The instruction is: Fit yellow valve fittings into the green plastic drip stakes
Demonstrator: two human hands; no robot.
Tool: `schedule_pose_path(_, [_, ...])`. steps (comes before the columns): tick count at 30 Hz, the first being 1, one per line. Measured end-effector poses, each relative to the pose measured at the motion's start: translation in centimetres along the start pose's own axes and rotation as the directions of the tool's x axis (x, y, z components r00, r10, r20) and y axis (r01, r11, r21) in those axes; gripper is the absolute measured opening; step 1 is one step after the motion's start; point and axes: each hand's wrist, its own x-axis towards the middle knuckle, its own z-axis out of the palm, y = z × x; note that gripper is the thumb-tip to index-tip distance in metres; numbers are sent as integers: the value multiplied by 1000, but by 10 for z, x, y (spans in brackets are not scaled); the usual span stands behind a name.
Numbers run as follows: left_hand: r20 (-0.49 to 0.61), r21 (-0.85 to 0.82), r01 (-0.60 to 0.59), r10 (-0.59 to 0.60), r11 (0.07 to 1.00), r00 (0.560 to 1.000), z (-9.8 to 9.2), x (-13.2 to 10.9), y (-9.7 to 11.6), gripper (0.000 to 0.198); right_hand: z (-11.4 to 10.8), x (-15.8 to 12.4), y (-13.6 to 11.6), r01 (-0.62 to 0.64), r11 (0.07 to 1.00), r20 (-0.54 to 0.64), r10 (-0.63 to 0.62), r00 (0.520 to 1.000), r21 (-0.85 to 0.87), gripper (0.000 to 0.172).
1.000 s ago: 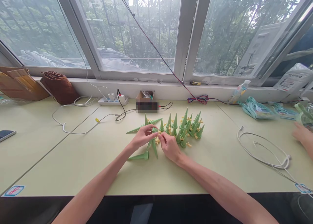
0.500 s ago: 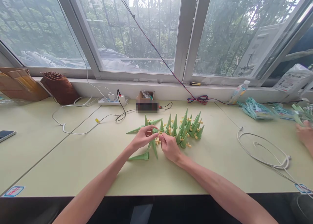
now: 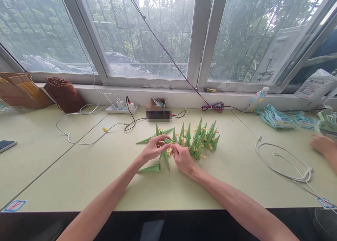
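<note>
Green plant watering spikes with small yellow valves stand in a cluster (image 3: 196, 141) on the table, tips up. My left hand (image 3: 155, 148) is curled at the cluster's left end, thumb and fingers around a green watering spike (image 3: 167, 140), largely hidden by the fingers. Close against it, my right hand (image 3: 183, 158) is closed in a pinch by a small yellow valve (image 3: 172, 145); the fingertips cover most of the valve. Loose spikes lie around my left hand, one of them a green spike (image 3: 151, 168) on its side nearer to me.
Behind the spikes stands a small open cardboard box (image 3: 152, 103). A power strip (image 3: 121, 109) and cables lie to the left, a coiled white cable (image 3: 281, 171) to the right. Another person's hand (image 3: 323, 144) is at the far right, near teal packages (image 3: 276, 116).
My hands have hardly moved and keep the same grip. At the far right, the other person's hand has shifted left and slightly down, and the green things beside it have moved.
</note>
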Motion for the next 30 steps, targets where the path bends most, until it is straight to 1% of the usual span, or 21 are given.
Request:
schedule_pose_path(3, [-10, 6, 12, -12, 1000, 1000, 0, 0, 2, 35, 0, 0, -1, -21, 1000, 7, 21, 1000, 13, 37])
schedule_pose_path(6, [-49, 12, 26, -25, 1000, 999, 1, 1, 3, 35, -1, 0, -1, -41, 999, 5, 41, 999, 9, 41])
schedule_pose_path(10, [-104, 8, 60, -59, 998, 993, 1, 2, 0, 35, -2, 0, -1, -21, 999, -6, 21, 1000, -34, 41])
schedule_pose_path(16, [-167, 53, 99, -89, 994, 982, 3, 4, -2, 34, -4, -1, -4, 3, 989, 3, -2, 1000, -150, 32])
schedule_pose_path(21, [-245, 115, 119, -88, 986, 966, 1, 7, -9, 33, -5, -1, -4, -9, 966, 38, 20, 999, -259, 22])
schedule_pose_path(27, [-209, 299, 135, -73, 945, 975, 1, 6, -18, 30, -5, -1, -4, 7, 950, 79, 19, 997, -313, 18])
schedule_pose_path(30, [-205, 337, 125, -56, 933, 977, 3, 5, -18, 29, -5, -1, -4, 23, 936, 74, 3, 997, -351, 16])
